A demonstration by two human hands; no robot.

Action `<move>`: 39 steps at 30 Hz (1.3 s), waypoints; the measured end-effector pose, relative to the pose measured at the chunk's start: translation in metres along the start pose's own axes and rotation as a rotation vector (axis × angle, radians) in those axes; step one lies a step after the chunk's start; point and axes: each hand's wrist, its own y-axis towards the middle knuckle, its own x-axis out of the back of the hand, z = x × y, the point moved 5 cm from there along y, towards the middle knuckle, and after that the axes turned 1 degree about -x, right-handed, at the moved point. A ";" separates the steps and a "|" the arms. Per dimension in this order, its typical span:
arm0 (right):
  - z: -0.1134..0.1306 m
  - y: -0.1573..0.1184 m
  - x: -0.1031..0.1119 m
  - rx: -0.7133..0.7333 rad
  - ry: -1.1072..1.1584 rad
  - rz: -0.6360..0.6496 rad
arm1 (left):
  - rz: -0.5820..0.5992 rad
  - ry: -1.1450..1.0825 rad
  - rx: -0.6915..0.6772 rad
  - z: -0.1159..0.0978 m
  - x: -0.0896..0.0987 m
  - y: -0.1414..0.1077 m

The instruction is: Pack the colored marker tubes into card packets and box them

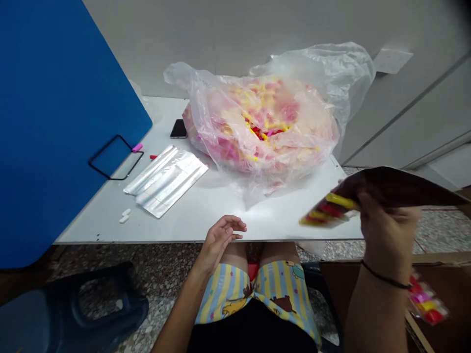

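Observation:
My right hand (386,230) is raised at the right and grips a dark brown flat pouch (390,186), with yellow and red sticks (331,211) showing at its open end. My left hand (221,240) hangs open and empty over the table's front edge, its fingers curled a little. A large clear plastic bag (261,122) lies farther off on the white table (206,215), stuffed with pink, yellow and red pieces. Neither hand touches it. Silver foil sheets (165,181) lie left of my left hand.
A blue panel (62,122) fills the left side and overlaps the table. A black phone (178,129), a black wire frame (116,158) and small white pieces (124,215) are on the table. A cardboard box (437,294) at lower right holds a small coloured plastic packet (427,301).

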 end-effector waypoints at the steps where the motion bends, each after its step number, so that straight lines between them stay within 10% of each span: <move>1: 0.001 -0.004 -0.001 -0.033 0.062 -0.009 | 0.007 0.001 0.001 0.000 0.000 0.000; 9: -0.001 -0.018 -0.024 -0.139 0.114 0.014 | 0.063 0.126 -0.030 -0.013 -0.010 0.007; 15: -0.015 -0.041 -0.055 -0.315 0.139 0.237 | 0.191 0.344 -0.123 -0.029 -0.061 0.024; 19: -0.006 -0.048 -0.080 -0.178 0.063 0.320 | 0.102 0.392 -0.204 -0.034 -0.085 0.041; 27: -0.031 -0.046 -0.100 -0.119 -0.030 0.476 | -0.002 0.418 -0.297 -0.025 -0.071 0.050; 39: -0.012 -0.023 -0.088 0.078 -0.122 0.278 | -0.058 0.504 -0.239 -0.024 -0.044 0.060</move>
